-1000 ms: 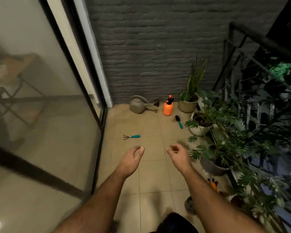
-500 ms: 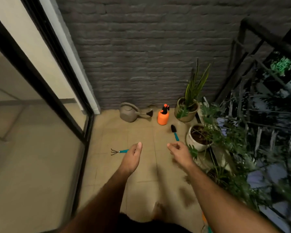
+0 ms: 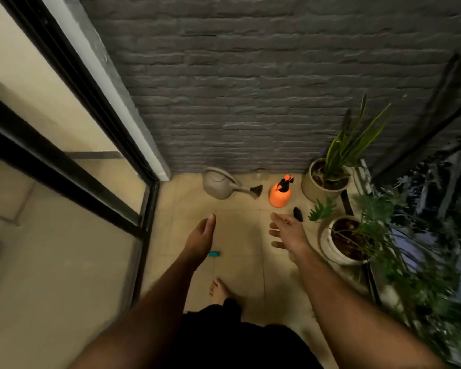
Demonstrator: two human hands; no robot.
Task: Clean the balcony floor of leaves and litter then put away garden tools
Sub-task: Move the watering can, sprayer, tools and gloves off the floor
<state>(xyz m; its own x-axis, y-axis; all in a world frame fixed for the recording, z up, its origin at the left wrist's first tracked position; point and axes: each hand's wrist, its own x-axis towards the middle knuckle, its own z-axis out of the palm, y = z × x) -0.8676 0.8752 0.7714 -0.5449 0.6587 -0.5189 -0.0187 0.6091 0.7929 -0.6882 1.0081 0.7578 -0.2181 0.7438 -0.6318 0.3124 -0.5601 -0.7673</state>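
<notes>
Both hands are empty: the left hand (image 3: 201, 239) hangs loose at frame centre, the right hand (image 3: 286, 233) spreads its fingers just right of it. The tools look not yet put away. A black trowel (image 3: 297, 213) lies on the floor (image 3: 240, 262) just above the right hand, and a teal handle (image 3: 214, 253) peeks out from under the left wrist. No leaves or litter show on the visible tiles. Near the back wall sit a watering can (image 3: 220, 186) and an orange sprayer (image 3: 280, 194). At right, two pots hold soil and plants: the upper pot (image 3: 317, 187) and the lower pot (image 3: 330, 245).

Tiled floor (image 3: 240, 262); watering can (image 3: 221, 185); sprayer (image 3: 280, 194)
</notes>
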